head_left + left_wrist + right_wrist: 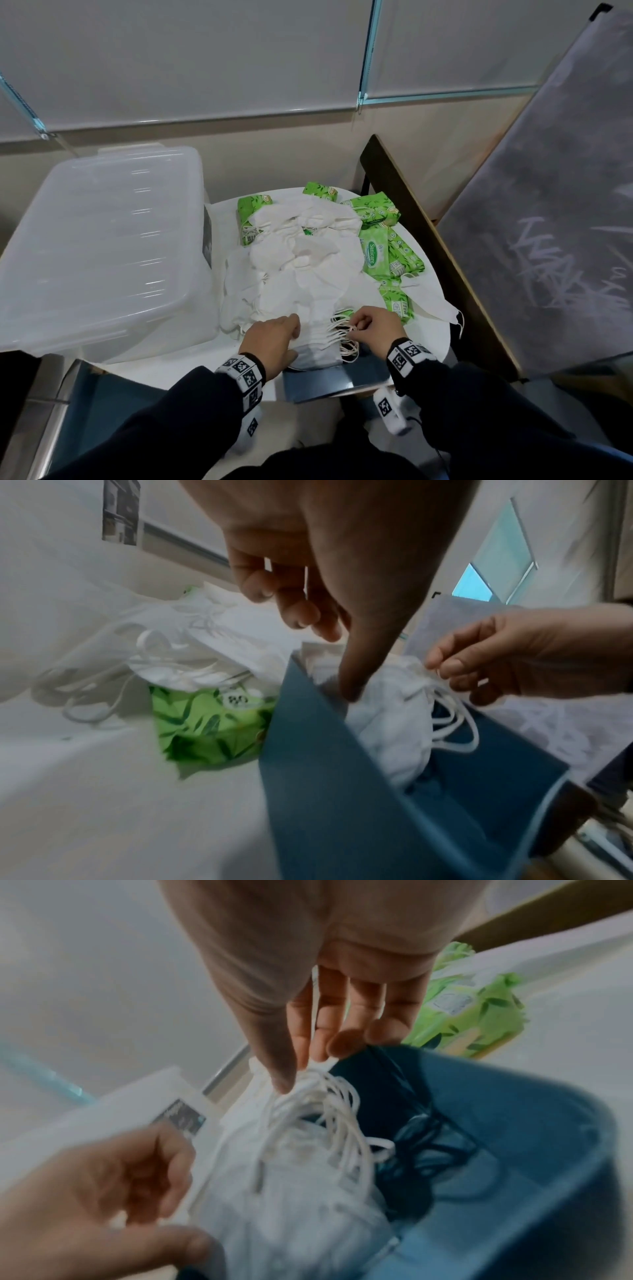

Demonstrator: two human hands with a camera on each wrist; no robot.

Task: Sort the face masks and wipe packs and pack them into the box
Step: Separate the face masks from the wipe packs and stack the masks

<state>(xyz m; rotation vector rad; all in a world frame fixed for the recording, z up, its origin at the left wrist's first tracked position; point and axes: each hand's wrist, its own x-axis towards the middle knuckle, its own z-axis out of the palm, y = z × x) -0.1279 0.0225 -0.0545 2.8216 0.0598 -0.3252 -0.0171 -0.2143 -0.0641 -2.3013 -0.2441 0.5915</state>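
- Over the blue box [342,791], left hand [274,337] presses the masks [317,346] down, fingers loosely curled.
- Right hand [375,325] pinches the loops [329,1118]; tuck them inside, I'd judge.

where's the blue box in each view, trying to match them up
Head: blue box at bottom centre, mostly hidden under the stack of masks.
Left wrist: lower right, open, masks inside.
Right wrist: right and lower right.
Shared landmark: the white ear loops pinched by the right hand.
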